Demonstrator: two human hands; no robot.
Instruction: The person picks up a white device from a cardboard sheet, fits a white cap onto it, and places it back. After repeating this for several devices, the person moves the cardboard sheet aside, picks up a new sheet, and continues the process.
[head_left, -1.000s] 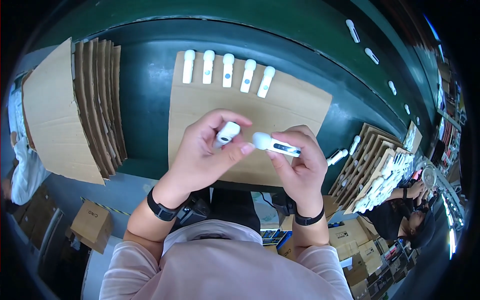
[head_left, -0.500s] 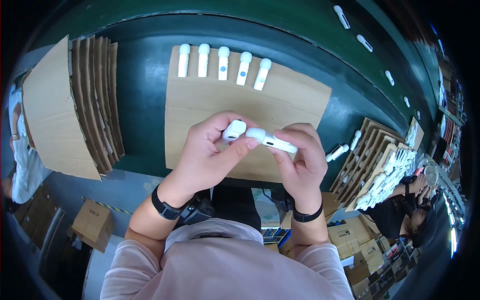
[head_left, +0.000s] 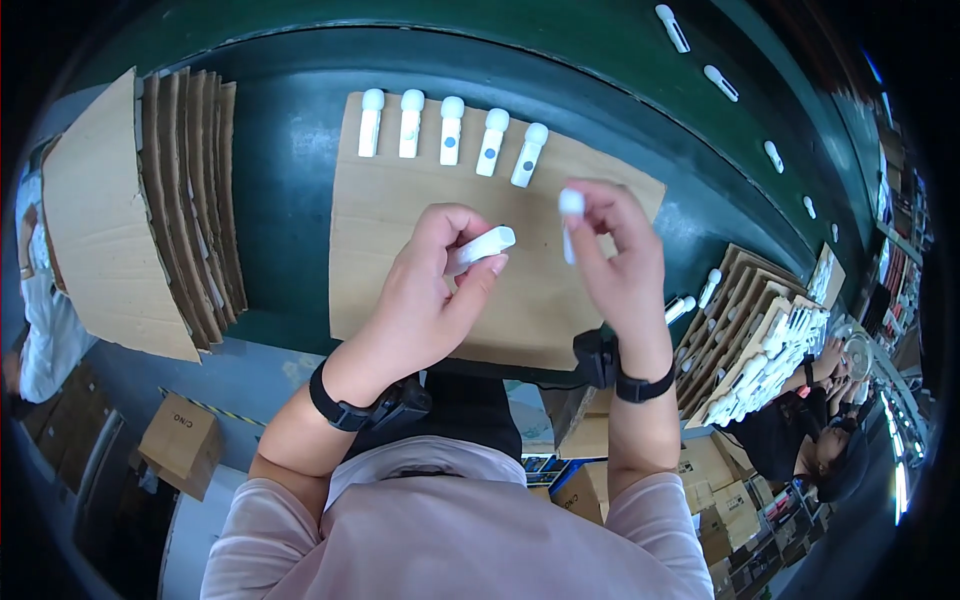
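Over the brown cardboard sheet point(head_left: 430, 320), my left hand point(head_left: 435, 270) pinches a white stick-shaped device point(head_left: 488, 246) between thumb and fingers, its squared end pointing up and right. My right hand point(head_left: 625, 250) is raised near the sheet's right side. It grips another white device, shaped like a small microphone with a rounded head point(head_left: 572, 203); its fingers are partly blurred. Along the sheet's far edge lie several like devices in a row, among them the leftmost one point(head_left: 370, 125) and the rightmost one point(head_left: 529, 156). Some carry a dark round button.
A stack of bent cardboard sheets point(head_left: 120, 220) stands at the left. On the right, more layered cardboard point(head_left: 720, 335) bears many white devices point(head_left: 770, 365). Other devices point(head_left: 720, 84) are spaced along the green conveyor belt point(head_left: 600, 40). A co-worker point(head_left: 800, 430) sits at the far right.
My hands have moved apart: the right one has swung away and up to the right with its white device. The left one has tilted its device toward the right.
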